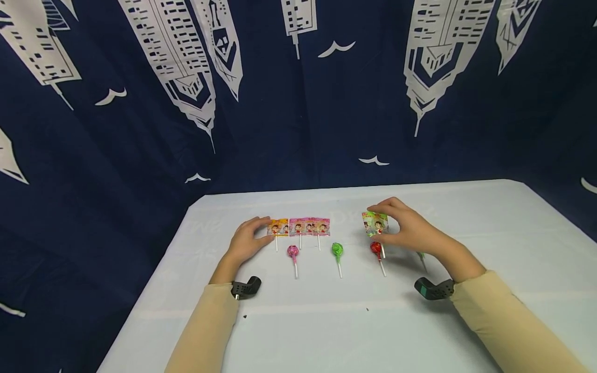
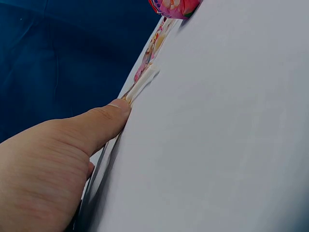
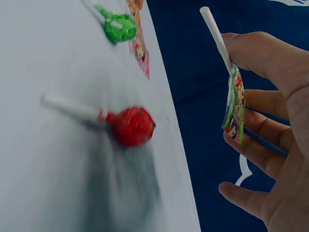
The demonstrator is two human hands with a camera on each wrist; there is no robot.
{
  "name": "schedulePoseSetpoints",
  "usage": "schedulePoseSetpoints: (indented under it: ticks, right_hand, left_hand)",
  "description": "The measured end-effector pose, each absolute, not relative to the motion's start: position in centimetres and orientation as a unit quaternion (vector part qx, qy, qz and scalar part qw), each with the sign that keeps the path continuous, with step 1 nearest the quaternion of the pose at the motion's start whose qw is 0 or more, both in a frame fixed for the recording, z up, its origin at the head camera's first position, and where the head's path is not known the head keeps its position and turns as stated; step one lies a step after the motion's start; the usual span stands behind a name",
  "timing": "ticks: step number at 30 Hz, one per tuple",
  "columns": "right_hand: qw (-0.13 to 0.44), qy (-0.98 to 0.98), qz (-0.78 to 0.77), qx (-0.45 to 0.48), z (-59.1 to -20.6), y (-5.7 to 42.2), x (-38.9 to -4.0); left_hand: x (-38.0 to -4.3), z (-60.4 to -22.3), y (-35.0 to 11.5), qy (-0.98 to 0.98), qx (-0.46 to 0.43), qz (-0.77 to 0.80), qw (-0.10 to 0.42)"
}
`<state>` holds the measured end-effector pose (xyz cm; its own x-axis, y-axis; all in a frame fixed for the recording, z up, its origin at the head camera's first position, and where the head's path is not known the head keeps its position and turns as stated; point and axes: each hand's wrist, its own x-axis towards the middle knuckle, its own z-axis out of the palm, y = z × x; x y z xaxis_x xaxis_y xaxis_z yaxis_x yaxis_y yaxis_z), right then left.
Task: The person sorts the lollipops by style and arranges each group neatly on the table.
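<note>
Flat orange-wrapped lollipop [image 1: 280, 228] lies on the table at the left end of a row; my left hand [image 1: 244, 242] pinches its left side, fingers at the top corner and thumb at the bottom. Beside it, two flat pink-wrapped lollipops [image 1: 300, 227] lie with sticks toward me. Between thumb and fingertips, my right hand [image 1: 412, 228] holds a flat green-wrapped lollipop [image 3: 235, 108], raised above the table with its stick by the thumb. Below that hand in the head view is a round red lollipop [image 1: 375, 248].
Nearer me lie a round pink lollipop [image 1: 293, 251] and a round green one [image 1: 337, 249]. A green-ended stick [image 1: 422, 260] shows partly behind the right wrist. The white table [image 1: 308, 331] ends at a dark blue printed curtain [image 1: 298, 129]. Small dark specks dot the near tabletop.
</note>
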<state>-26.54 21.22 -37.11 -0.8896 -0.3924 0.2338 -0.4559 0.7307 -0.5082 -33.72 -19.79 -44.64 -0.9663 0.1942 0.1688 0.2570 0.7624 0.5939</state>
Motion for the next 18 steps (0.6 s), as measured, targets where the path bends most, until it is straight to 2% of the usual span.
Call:
schedulePoseSetpoints:
  ticks: [18]
  right_hand:
    - [0.011,-0.932,0.281,0.229,-36.8,17.2,-31.4]
  left_hand:
    - [-33.8,-44.6,-19.9,-0.943,-0.115,-0.307,0.049]
